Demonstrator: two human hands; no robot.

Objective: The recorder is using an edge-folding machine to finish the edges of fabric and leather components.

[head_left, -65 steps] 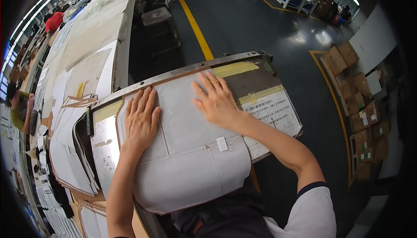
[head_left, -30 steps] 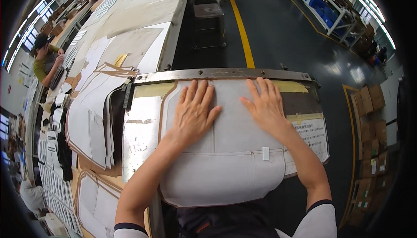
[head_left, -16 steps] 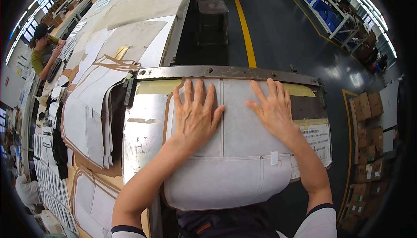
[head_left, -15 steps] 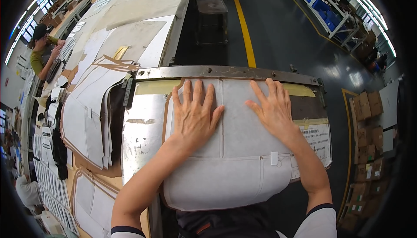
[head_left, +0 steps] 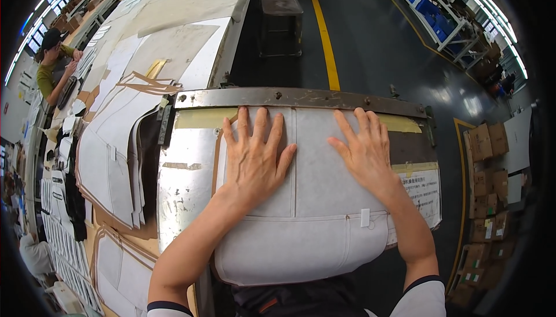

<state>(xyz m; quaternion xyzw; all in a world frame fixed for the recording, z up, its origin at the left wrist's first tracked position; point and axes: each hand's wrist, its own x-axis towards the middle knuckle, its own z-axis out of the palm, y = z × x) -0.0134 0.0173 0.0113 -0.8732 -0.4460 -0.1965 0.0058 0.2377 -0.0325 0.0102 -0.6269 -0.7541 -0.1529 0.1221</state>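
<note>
A large pale grey sewn panel [head_left: 315,187] with brown edges and stitched seams lies on a metal plate [head_left: 186,188]. Its near end droops over the plate's front toward my lap. Across the far side runs a steel bar [head_left: 301,98] with bolts, and the panel's far edge meets it. My left hand [head_left: 255,158] rests flat on the panel's left part, fingers spread, tips close to the bar. My right hand [head_left: 366,154] lies likewise on the right part, fingers extended. A small white tag [head_left: 365,217] sits on the panel near the cross seam.
To the left, a stack of similar panels [head_left: 107,172] lies on the long worktable [head_left: 191,10], with more panels [head_left: 124,270] nearer me. A co-worker [head_left: 55,65] sits at the far left. Cardboard boxes [head_left: 486,143] stand at the right; a stool [head_left: 282,7] is ahead.
Both hands stay flat on the panel, and their position relative to the bar hardly differs. The whole view has shifted slightly.
</note>
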